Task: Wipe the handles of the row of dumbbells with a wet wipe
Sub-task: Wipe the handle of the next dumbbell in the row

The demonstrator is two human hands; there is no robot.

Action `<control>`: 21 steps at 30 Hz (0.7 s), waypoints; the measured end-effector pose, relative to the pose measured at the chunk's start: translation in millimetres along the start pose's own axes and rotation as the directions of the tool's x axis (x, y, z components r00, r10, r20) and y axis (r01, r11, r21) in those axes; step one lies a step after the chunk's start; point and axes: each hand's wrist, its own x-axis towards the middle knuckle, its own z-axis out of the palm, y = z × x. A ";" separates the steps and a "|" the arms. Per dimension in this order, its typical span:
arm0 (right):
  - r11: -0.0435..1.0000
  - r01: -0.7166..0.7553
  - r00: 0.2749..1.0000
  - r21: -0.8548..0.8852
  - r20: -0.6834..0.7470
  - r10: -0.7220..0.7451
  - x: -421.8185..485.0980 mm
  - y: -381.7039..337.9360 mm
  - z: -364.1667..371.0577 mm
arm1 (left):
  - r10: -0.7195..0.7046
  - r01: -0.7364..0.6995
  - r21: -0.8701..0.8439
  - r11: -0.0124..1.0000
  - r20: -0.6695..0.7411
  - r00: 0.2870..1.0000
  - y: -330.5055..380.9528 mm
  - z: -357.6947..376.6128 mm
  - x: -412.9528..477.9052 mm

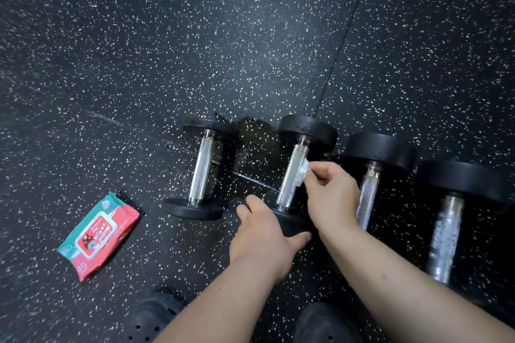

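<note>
Right hand [331, 189] pinches limp wipe [304, 174] against dumbbell handle [292, 175]; left hand [262, 234] fingers clamp its near head [289, 224]. Heavy, likely rolls; brace heads.

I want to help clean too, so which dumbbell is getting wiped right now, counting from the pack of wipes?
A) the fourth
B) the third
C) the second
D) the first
C: the right hand pinches the white wet wipe against the metal handle of the second dumbbell from the wipes pack, while the left hand grips its near weight end.
</note>
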 end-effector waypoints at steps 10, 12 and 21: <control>0.962 -0.117 0.993 0.247 0.041 0.111 5.5 3.5 5.5 | 0.000 0.000 -0.013 1.000 -0.012 1.000 0.1 0.0 -1.1; 0.952 -0.135 0.991 0.276 0.040 0.129 11.7 0.1 5.1 | 0.004 -0.004 -0.006 1.000 -0.017 1.000 0.7 -0.1 -1.5; 0.989 -0.055 0.994 0.138 0.106 0.040 -1.3 6.4 -5.6 | 0.010 -0.010 0.000 1.000 -0.019 1.000 1.5 -1.1 -2.9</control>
